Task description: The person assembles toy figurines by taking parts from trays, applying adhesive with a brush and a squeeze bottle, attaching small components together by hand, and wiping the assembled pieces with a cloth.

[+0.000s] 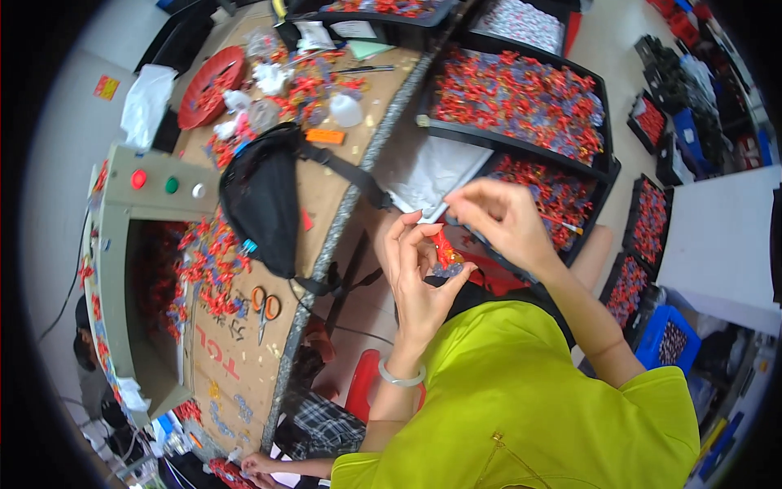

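My left hand (pixel 417 281) holds a small red, yellow and grey-purple plastic figure (pixel 445 254) upright between thumb and fingers, in front of my body. Just above and to the right of it is my right hand (pixel 507 218), thumb and forefinger pinched together near the figure's top. Whatever sits in that pinch is too small to make out. Behind the fingers a white plastic bag (pixel 436 167) lies against a black tray (pixel 599 167) of similar red and purple pieces.
On the bench at left are a black waist bag (pixel 262 200), orange-handled scissors (pixel 265 308), a red dish (pixel 213 88) and loose pieces (pixel 213 265). A grey machine housing (pixel 122 277) with buttons stands there. A person's hand (pixel 259 464) works at lower left. A blue bin (pixel 669 336) stands at right.
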`<action>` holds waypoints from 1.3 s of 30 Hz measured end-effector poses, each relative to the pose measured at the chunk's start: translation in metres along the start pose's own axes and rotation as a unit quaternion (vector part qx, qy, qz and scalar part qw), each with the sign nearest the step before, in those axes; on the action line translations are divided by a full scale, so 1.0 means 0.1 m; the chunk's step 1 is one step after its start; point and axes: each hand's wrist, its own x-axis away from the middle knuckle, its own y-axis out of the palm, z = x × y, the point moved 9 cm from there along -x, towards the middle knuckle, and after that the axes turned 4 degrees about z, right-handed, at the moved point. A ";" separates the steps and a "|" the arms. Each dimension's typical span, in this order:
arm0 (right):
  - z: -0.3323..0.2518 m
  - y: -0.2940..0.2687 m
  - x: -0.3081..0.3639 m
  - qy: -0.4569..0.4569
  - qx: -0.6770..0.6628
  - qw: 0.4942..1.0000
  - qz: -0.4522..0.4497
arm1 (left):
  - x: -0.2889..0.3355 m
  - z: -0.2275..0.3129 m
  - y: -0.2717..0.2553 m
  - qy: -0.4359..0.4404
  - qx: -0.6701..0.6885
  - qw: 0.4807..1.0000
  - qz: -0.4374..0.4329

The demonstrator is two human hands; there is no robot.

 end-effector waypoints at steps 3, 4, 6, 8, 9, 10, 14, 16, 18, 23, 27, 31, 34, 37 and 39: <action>0.25 -0.28 0.35 0.097 -0.125 0.987 0.006 | 0.00 0.16 0.36 0.045 -0.059 0.995 -0.059; 0.29 -0.36 0.44 0.113 -0.137 0.984 0.000 | 0.00 0.18 0.47 0.042 -0.056 0.995 -0.075; 0.34 -0.50 0.60 0.134 -0.153 0.979 0.008 | 0.05 0.22 0.73 0.080 -0.148 0.976 -0.140; 0.37 -0.69 0.73 0.137 -0.114 0.982 0.059 | 0.11 0.24 0.91 0.097 -0.149 0.970 -0.167; 0.40 -0.76 0.78 0.144 -0.137 0.976 0.089 | 0.13 0.25 0.98 0.087 -0.142 0.969 -0.184; 0.42 -0.81 0.83 0.146 -0.141 0.974 0.097 | 0.16 0.25 1.04 0.077 -0.134 0.968 -0.199; 0.51 -0.98 0.98 0.171 -0.137 0.967 0.130 | 0.23 0.24 1.19 0.044 -0.089 0.966 -0.238; 0.53 -0.99 1.02 0.167 -0.182 0.962 0.119 | 0.26 0.22 1.22 0.043 -0.076 0.964 -0.252; 0.52 -1.01 1.05 0.165 -0.181 0.962 0.120 | 0.29 0.21 1.24 0.042 -0.064 0.962 -0.263; 0.51 -0.97 1.06 0.167 -0.186 0.964 0.095 | 0.38 0.05 1.24 -0.026 0.061 0.961 -0.268; 0.49 -0.92 1.03 0.179 -0.202 0.960 0.075 | 0.43 -0.07 1.23 -0.082 0.103 0.950 -0.282; 0.45 -0.81 0.97 0.195 -0.201 0.958 0.059 | 0.40 -0.07 1.18 -0.098 0.188 0.933 -0.292; 0.41 -0.74 0.91 0.183 -0.169 0.967 0.060 | 0.36 -0.10 1.11 -0.093 0.232 0.926 -0.284; 0.36 -0.65 0.83 0.179 -0.140 0.972 0.054 | 0.32 -0.15 1.03 -0.115 0.279 0.915 -0.268; 0.34 -0.60 0.78 0.174 -0.124 0.976 0.051 | 0.29 -0.18 0.99 -0.123 0.301 0.910 -0.256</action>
